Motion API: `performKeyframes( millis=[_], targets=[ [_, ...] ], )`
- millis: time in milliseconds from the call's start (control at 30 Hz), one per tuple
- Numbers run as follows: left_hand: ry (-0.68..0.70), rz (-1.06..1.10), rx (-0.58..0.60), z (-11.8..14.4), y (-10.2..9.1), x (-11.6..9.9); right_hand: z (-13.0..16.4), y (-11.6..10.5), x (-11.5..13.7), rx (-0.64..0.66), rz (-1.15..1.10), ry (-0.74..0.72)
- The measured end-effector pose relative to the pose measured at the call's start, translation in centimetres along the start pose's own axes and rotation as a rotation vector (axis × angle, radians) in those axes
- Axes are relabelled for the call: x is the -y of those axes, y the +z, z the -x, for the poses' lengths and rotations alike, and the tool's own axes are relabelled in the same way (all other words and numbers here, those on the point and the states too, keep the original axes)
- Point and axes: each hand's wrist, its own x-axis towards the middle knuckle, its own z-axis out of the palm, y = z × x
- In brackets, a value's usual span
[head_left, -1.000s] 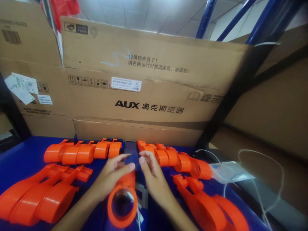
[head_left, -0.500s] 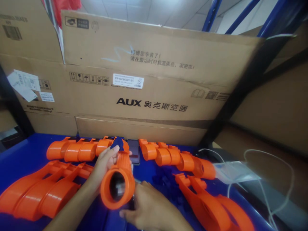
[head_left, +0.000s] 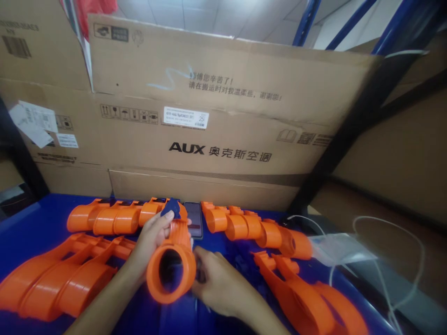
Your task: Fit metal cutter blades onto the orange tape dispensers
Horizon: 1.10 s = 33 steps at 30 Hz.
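Observation:
My left hand (head_left: 159, 230) grips an orange plastic part (head_left: 188, 267) with a round open ring facing me. The thumb presses on a dark blue piece (head_left: 171, 208) at the part's far end. Close against the ring's right side is my right hand (head_left: 218, 281), its fingers curled round a small dark object (head_left: 200, 272). Most of that object is hidden behind the hand and the ring, so its kind does not show.
Similar orange parts lie in rows at the left (head_left: 66, 274), back left (head_left: 125, 218), back right (head_left: 237, 225) and front right (head_left: 303, 298) of the blue surface (head_left: 31, 211). A phone (head_left: 196, 223), a plastic bag (head_left: 342, 249) and a white cable (head_left: 424, 251) lie there too. Behind stands cardboard (head_left: 139, 149).
My right hand has moved slightly up, and its fingers are drawn in closer to the ring's side. A pale shiny shape seen through the ring is gone. The left hand is nearly still.

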Motion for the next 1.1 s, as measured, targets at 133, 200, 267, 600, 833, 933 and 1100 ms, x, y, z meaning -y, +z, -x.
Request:
performKeyframes(
  millis=[133, 200, 267, 600, 833, 933, 1100],
  targets=[
    [-0.007, -0.016, -0.014, -0.1, -0.1, 0.0, -0.1, -0.5, 0.1, 0.05, 0.061, 0.045],
    [-0.007, -0.019, -0.007, -0.2, -0.2, 0.1, -0.2, -0.5, 0.0, 0.05, 0.051, 0.042],
    [0.001, -0.022, 0.001, -0.3, -0.4, 0.1, -0.3, -0.4, -0.2, 0.052, 0.023, 0.034],
    [-0.01, -0.011, 0.036, -0.2, -0.3, 0.6, -1.5, -2.0, -1.1, -0.189, -0.377, -0.025],
    [-0.137, 0.013, 0.158, 1.2, 0.4, 1.1, -2.1, -2.8, -1.0, -0.492, -0.564, -0.06],
    [-0.191, 0.014, 0.19, 1.3, 0.3, 1.4, -2.3, -2.5, -0.9, -0.514, -0.619, -0.046],
    [-0.133, 0.07, 0.179, 1.3, 0.3, 1.6, -2.3, -1.5, -0.7, -0.492, -0.675, -0.105]
  ],
)
